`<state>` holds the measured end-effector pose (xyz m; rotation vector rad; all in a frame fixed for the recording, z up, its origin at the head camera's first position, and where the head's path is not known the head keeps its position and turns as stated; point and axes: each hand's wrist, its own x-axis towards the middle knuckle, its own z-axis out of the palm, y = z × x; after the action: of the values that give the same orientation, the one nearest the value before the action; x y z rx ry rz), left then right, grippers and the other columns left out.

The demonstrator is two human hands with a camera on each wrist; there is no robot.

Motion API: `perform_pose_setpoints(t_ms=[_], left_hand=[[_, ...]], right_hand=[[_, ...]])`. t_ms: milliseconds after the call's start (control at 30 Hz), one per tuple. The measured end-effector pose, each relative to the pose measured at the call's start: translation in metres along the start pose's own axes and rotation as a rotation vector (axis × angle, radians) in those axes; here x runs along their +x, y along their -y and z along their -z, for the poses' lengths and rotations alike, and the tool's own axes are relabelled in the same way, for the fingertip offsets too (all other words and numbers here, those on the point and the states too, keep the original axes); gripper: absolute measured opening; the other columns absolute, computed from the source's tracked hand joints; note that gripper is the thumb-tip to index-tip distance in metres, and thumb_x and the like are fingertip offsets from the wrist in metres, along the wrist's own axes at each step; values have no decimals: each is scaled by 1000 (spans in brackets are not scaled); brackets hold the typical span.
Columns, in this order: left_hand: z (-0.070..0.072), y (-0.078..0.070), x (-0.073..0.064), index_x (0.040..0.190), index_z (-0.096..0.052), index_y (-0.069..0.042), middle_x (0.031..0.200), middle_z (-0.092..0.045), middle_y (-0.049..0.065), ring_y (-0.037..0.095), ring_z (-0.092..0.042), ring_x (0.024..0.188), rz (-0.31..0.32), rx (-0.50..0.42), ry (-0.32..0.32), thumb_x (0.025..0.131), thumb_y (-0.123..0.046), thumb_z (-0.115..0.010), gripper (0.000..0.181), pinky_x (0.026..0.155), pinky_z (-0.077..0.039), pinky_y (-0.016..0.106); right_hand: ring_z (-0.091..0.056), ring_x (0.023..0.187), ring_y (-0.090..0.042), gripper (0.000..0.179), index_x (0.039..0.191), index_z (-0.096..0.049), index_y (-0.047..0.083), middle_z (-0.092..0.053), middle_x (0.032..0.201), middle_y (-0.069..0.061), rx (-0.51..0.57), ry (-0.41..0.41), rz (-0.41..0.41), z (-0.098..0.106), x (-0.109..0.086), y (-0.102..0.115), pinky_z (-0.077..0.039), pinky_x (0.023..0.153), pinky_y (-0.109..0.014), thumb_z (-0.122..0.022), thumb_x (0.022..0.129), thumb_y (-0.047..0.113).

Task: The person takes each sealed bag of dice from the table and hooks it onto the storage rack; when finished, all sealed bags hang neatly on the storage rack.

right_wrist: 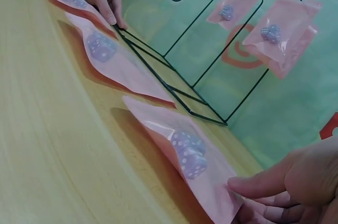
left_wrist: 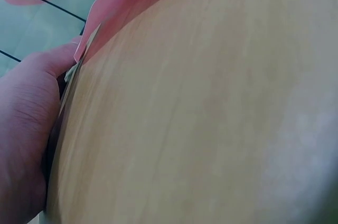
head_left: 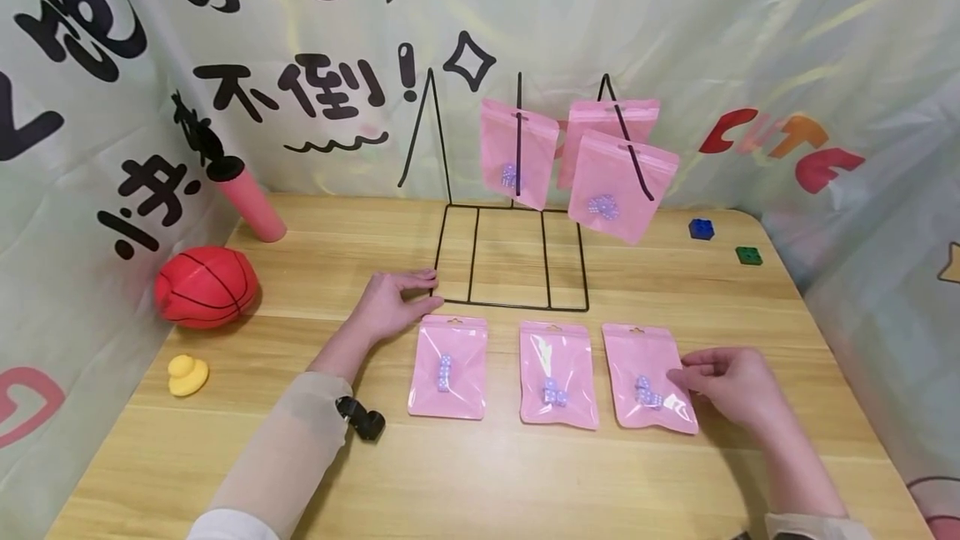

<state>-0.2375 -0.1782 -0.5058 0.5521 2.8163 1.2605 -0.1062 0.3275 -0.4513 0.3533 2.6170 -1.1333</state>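
Observation:
My left hand (head_left: 386,305) is at the front left corner of a black wire display rack (head_left: 510,304), holding its base wire between thumb and fingers. At the right, my right hand (head_left: 738,386) pinches the right edge of a pink zip bag (head_left: 626,361) with pale purple dice inside. In the right wrist view the thumb lies on top of this bag (right_wrist: 158,115), fingers under its edge. Two similar bags of dice, a middle bag (head_left: 558,357) and a left bag (head_left: 448,344), lie in a row in front of the rack.
Pink bags hang on the rack's middle hook (head_left: 519,136) and right hook (head_left: 626,136); the left hook (head_left: 418,127) is bare. A red ball (head_left: 206,286), yellow duck (head_left: 187,375) and pink cylinder (head_left: 253,207) stand left. Blue (head_left: 701,229) and green (head_left: 748,256) toy bricks lie at the back right.

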Motion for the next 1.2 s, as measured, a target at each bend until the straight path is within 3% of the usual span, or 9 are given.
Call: perform_pose_setpoints(t_ms=[333,667,967,1200], left_hand=[[1,-2,0,123,-79,-13,138,-68,0,27,-61,134,14,3,-1,91,-36,-87,40,120,-40,45],[2,-3,-1,123,-78,-12,138,-68,1,28,-60,134,17,3,2,92,-35,-86,40,120,-39,47],[0,-4,0,122,-79,-13,138,-68,-1,26,-61,134,23,4,-3,91,-36,-86,39,120,-39,47],[0,-4,0,122,-79,-13,138,-68,0,27,-62,133,15,-3,-4,92,-36,-86,39,119,-40,48]], right_hand=[[-66,83,-18,36,119,-67,-15,-75,97,-11,19,29,73,-4,2,1,-58,67,-23,-76,100,15],[-62,81,-17,24,110,-70,-8,-73,94,-9,13,10,121,0,-6,12,-55,65,-24,-74,102,14],[-63,69,-16,8,98,-71,-8,-73,85,-11,68,-140,336,0,-15,29,-55,56,-25,-74,98,0],[-61,64,-16,4,95,-73,-5,-73,82,-10,70,-248,410,-2,-21,48,-50,49,-23,-75,97,-2]])
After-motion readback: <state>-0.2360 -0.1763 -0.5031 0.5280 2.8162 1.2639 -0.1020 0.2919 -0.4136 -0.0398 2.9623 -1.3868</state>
